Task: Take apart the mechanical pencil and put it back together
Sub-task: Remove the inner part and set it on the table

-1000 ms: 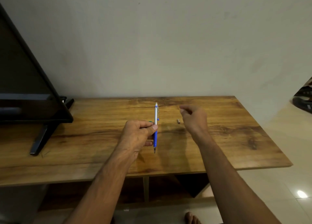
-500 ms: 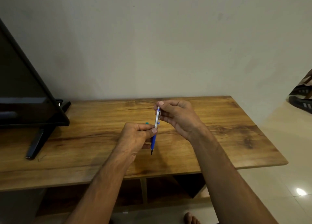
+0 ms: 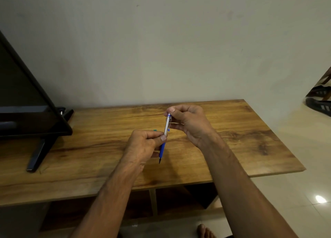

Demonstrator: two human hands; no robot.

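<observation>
Head view: we hold the mechanical pencil (image 3: 165,135) above the desk (image 3: 250,130), left hand (image 3: 145,144) clamped on its middle, right hand (image 3: 189,123) pinching the top end, perhaps its cap. Light, stiff, slick; grip the blue section below our left fingers (image 3: 163,138).

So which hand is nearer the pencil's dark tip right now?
Left. The left hand grips the mechanical pencil mid-barrel, just above its tip. The right hand pinches the far top end.
</observation>
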